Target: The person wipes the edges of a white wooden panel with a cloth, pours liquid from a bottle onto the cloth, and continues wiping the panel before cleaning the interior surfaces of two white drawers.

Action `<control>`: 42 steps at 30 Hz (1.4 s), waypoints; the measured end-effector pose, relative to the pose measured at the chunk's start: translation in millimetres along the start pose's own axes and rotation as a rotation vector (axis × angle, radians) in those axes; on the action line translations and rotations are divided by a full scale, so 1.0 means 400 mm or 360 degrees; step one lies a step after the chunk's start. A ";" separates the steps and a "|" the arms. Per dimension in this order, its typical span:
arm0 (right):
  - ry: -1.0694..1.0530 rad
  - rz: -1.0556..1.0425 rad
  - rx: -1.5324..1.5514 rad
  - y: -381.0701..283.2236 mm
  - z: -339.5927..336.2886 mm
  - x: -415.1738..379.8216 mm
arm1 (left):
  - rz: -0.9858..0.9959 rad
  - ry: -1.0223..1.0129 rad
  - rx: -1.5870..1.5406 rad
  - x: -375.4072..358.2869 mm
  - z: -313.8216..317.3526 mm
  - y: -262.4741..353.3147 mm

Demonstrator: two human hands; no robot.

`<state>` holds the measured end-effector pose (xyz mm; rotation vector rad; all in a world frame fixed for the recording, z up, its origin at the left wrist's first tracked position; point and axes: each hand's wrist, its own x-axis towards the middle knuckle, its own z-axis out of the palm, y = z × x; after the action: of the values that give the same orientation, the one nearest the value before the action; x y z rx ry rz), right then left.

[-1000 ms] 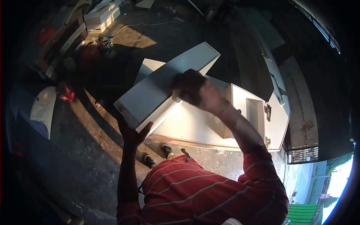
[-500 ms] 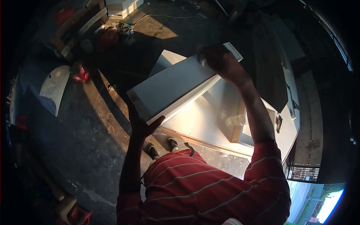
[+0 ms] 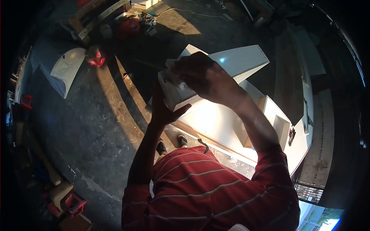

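Note:
A long white box-like panel [image 3: 239,59] is held up at a slant above a white worktop [image 3: 208,119]. My left hand [image 3: 165,109] grips its near left end, thumb along the lower edge and the fingers mostly behind it. Over the top face near that same end is my right hand [image 3: 204,77], with a pale, crumpled, cloth-like thing [image 3: 173,71] under its fingers. That thing is blurred and partly covered by the hand.
On the worktop's right side stands an open white box frame [image 3: 275,115], with a small tool [image 3: 291,134] beside it. A red and white bag [image 3: 95,56] and a curved white piece [image 3: 68,67] lie on the floor at left. Red stools [image 3: 73,204] are at lower left.
My right hand has moved from the panel's far right end to its near left end. The panel and my left hand appear farther right and higher, as the whole view has shifted.

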<state>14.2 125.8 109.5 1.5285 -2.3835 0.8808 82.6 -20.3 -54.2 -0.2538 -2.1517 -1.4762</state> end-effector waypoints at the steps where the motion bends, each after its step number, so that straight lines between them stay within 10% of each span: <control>1: 0.0039 -0.0116 -0.0064 -0.013 -0.004 -0.003 | 0.0003 0.0013 -0.0004 0.005 0.001 0.004; 13: 0.0045 -0.0147 -0.0402 0.083 -0.121 -0.103 | -0.0037 -0.0025 -0.0059 -0.007 0.008 0.008; 18: 0.0280 0.0354 -0.0553 0.222 -0.190 -0.166 | 0.0091 0.0064 0.0122 -0.023 0.018 -0.019; 22: 0.0261 -0.0011 -0.0409 0.081 -0.133 -0.157 | -0.0166 0.0104 -0.0073 -0.044 0.020 -0.011; 27: 0.0444 0.0509 -0.0697 0.358 -0.249 -0.233 | -0.0282 -0.0052 -0.0132 -0.058 0.002 -0.080; 35: 0.0362 -0.0130 -0.0367 0.036 -0.060 -0.133 | -0.0510 -0.0021 -0.0234 -0.062 -0.015 -0.104; 42: 0.0408 0.0137 -0.0483 0.219 -0.153 -0.133 | -0.0292 0.0037 -0.0046 -0.019 0.000 -0.007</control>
<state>-48.1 227.3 102.0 1.1359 -2.2823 0.6478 87.8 -20.4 -60.2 -0.0497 -2.1850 -1.6032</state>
